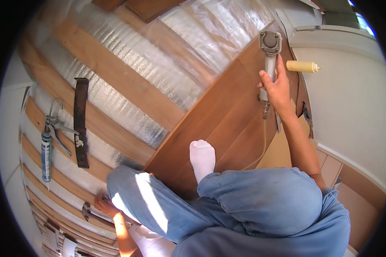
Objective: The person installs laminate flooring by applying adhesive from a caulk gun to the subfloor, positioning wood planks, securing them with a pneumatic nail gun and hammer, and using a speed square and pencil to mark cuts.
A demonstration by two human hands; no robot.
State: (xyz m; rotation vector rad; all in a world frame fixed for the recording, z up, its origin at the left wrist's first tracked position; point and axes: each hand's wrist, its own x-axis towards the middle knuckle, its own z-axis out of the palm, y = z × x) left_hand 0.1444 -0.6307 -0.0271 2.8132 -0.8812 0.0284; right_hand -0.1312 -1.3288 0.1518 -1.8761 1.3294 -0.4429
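Two containers were in view. A pale yellow squeeze bottle [300, 66] was just to the right of your right hand [279, 88], its narrow nozzle directed right; whether the colour belonged to the wall or to the contents could not be determined. A sealant cartridge [46, 158], blue and white, was seated in a grey caulking gun [58, 125] at your far left, nozzle toward you; its contents were hidden inside the tube.

The air tool [269, 42] was located over the right-hand edge of the brown wooden boards [229, 126]. It had a blocky, grey metal head with a round dark cap, a lighter straight grip, and a metal coupling at the lower end. A thin yellowish hose [264, 139] ran from the coupling toward your knee.

Your right fingers [280, 64] were closed around the grip, with the index finger extended along it toward the head. Your left hand [106, 205] was low beside your left leg, at the wooden battens [122, 79], near a dark claw-ended tool [86, 211]; its grasp could not be determined. A flat dark metal bar [80, 124] lay across the battens and silvery foil sheeting [99, 85].
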